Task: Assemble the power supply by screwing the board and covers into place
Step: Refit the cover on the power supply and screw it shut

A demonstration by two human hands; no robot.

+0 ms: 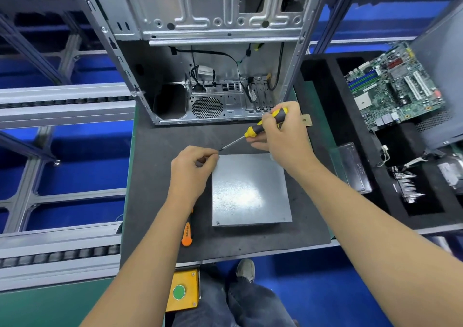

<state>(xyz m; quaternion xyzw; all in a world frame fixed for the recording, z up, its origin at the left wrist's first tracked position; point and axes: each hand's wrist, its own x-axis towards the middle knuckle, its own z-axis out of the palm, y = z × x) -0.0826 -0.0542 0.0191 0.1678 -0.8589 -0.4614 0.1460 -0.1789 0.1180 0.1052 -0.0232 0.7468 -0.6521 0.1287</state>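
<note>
Gripping: right hand (280, 131) is clamping screwdriver (265, 123), angling tip toward cover (250, 188) corner.
Steadying: left hand (193, 166) is pinching at the tip, likely seating a screw.

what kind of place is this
Most likely an electronics assembly line workstation: an open computer case stands on the mat, a motherboard sits in a foam tray, and roller conveyor rails run alongside the bench.
</note>
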